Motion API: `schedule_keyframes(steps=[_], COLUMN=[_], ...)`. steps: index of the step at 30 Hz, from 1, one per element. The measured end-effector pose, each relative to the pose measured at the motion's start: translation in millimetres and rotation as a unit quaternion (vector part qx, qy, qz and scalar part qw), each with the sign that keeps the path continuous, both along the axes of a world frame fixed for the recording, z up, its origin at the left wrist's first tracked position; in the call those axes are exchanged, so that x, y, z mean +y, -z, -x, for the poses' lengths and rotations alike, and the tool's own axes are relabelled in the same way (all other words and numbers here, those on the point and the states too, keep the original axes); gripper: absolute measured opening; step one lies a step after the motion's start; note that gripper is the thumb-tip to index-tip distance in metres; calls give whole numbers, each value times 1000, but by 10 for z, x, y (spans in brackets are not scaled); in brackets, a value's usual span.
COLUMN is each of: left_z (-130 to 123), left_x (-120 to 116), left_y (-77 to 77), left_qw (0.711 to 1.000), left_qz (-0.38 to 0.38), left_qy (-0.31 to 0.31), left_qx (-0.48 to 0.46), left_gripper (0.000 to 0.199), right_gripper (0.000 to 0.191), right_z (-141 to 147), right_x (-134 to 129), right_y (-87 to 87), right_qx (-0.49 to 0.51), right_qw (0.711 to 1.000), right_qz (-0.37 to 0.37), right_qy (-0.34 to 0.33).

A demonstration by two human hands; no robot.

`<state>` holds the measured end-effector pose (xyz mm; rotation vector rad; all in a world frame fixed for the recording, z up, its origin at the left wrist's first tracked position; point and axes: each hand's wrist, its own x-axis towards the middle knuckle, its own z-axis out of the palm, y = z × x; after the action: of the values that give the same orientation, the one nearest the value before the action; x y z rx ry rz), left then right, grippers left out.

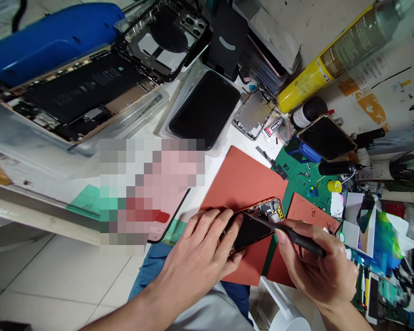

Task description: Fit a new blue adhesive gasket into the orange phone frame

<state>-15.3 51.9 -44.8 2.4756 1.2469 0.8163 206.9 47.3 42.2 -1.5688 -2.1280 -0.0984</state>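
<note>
An opened smartphone (253,232) lies slanted on a reddish-brown mat (224,184). Its orange frame, black battery and upper inner parts are exposed. My left hand (207,243) is closed around the phone's lower left end, fingers across the battery and thumb at the near edge. My right hand (320,264) grips a slim black-handled tool (300,237). The tool's thin shaft slants left across the phone, and its tip meets the far side of the battery by my left fingertips. I cannot make out the exact shape of the tip.
A larger opened phone (76,92) lies at the upper left. A black-screened phone (207,110) rests beyond the mat. A yellow spray can (307,82) stands behind. Small parts litter the green mat (296,170). Pixelation covers part of a lit phone (174,207) at left.
</note>
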Motion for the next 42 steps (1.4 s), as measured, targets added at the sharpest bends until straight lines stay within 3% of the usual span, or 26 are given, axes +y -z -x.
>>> schedule_keyframes(steps=[17,31,38,42], left_z=[-5,-16,-15,-23], left_x=[17,16,21,19], left_y=[-17,-22,-29,-32], left_qw=[1000,1000,1000,1000], left_qz=[9,13,19,15], left_qy=[-4,-8,-6,-6], left_qx=[-8,-6,-12,-14], left_gripper=[41,41,49,51], right_gripper=[16,10,7,5], right_z=[46,72,147,168], right_x=[93,120,258,305], right_y=[-107,-136,-282,-319], right_qx=[-49,-67,-80,-78], right_qw=[998,996,988,987], right_qz=[-1,-2,33,53], right_qy=[-49,-50,-125,-132])
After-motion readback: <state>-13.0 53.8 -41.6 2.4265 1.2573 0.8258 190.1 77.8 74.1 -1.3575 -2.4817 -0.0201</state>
